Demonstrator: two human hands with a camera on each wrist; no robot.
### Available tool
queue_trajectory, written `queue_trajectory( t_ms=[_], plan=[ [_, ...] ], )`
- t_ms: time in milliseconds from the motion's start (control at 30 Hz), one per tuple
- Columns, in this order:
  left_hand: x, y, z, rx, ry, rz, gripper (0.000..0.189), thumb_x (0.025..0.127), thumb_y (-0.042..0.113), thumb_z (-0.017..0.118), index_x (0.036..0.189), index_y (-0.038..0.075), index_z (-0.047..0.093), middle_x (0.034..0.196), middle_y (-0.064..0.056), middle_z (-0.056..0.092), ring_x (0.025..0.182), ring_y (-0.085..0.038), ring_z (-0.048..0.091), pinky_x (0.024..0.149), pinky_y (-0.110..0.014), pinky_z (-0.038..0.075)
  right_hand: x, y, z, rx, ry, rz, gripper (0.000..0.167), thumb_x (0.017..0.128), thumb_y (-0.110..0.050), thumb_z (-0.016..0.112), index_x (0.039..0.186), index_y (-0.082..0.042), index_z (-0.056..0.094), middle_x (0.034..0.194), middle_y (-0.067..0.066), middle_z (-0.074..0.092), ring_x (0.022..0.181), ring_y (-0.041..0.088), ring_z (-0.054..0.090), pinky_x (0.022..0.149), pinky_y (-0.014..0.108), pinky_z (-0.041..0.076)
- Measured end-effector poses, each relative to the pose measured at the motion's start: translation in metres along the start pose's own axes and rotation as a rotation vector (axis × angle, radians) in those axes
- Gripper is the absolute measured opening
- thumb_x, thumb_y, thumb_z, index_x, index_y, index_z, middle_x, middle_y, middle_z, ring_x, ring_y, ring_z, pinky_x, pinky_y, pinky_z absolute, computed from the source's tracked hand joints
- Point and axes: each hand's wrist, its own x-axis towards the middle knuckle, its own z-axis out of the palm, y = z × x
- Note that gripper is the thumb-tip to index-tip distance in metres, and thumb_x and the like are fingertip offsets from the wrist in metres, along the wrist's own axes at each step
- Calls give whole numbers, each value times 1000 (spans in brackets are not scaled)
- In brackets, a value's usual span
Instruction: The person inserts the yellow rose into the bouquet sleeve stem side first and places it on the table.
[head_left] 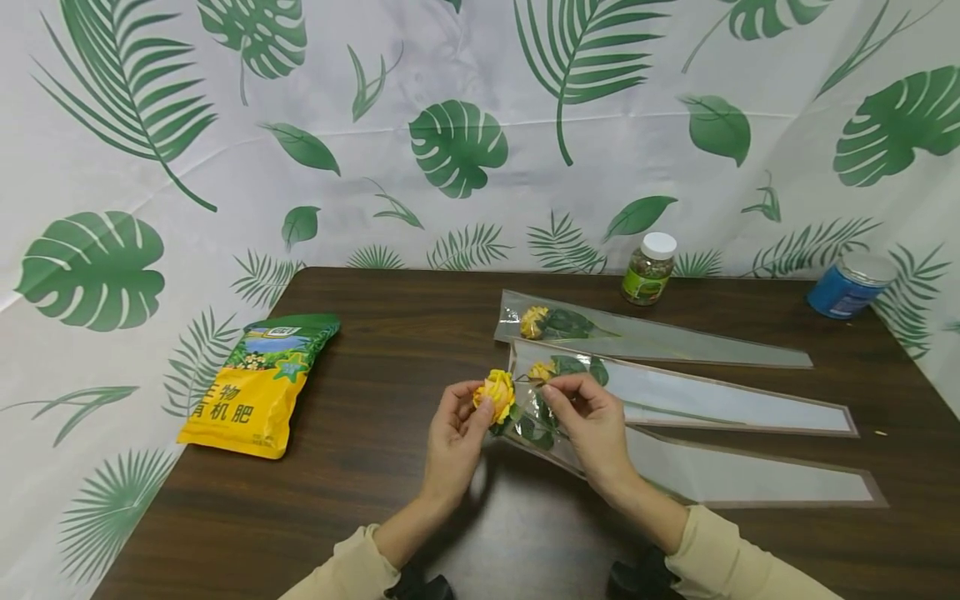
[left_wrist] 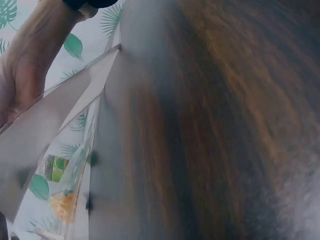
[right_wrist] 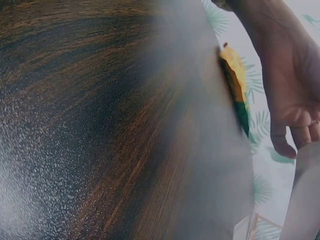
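Note:
In the head view my left hand [head_left: 453, 437] pinches a yellow rose [head_left: 496, 395] between thumb and fingers, at the mouth of a long clear flower sleeve [head_left: 772, 475]. Green leaves [head_left: 534, 429] show inside that sleeve, just below the bloom. My right hand [head_left: 596, 425] pinches the sleeve's upper edge with thumb and forefinger, close to the rose. Its other fingers are partly hidden. The sleeve's wide end is lifted and slants over the table, its narrow end pointing right. Just behind lies a second sleeve [head_left: 787, 410] holding another yellow rose [head_left: 542, 371].
A third sleeved rose [head_left: 534, 322] lies farther back. Behind it stands a jar [head_left: 648, 271] with a white lid, and a blue can [head_left: 851, 286] is at the back right. A yellow and green fertilizer bag [head_left: 258, 387] lies on the left of the dark wooden table [head_left: 390, 333].

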Motion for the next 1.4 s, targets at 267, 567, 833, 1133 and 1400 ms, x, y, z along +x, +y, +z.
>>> queue_trajectory(
  t_ms=[267,567,833,1133,1400],
  plan=[
    [-3,-2,-5,183,-53,108,21,88,3,63,109,-1,61,100,-17,67,79,-9,63,71,-22,52,-2,1,-1,-10,-1,-34,8,84,3,66,88,10,63,79,-3,61,72,4,55,62,14,46],
    [-2,0,-8,284,-137,252,20,86,-4,63,105,-3,65,101,-18,63,84,-15,65,73,-28,56,-4,-1,-2,-4,-31,-56,9,85,0,67,86,9,64,82,1,60,74,6,55,63,15,47],
    [-1,-3,-9,439,-124,298,20,86,4,65,107,3,66,96,-9,68,86,-17,63,76,-32,54,-4,-2,0,-10,-58,-93,5,84,4,65,84,9,64,84,-2,61,77,7,56,65,16,48],
    [-3,-7,-11,651,-224,411,45,68,30,84,105,11,67,88,2,70,69,-4,60,62,-23,48,-8,3,1,-108,-131,-149,7,81,7,67,85,3,69,87,1,55,81,6,54,68,14,48],
    [-8,-9,-6,709,-276,304,26,70,21,83,90,13,70,75,5,70,62,0,58,61,-17,43,-10,0,-2,-277,-241,-134,10,83,-6,70,92,-8,73,92,4,57,86,8,52,73,20,48]
  ],
)
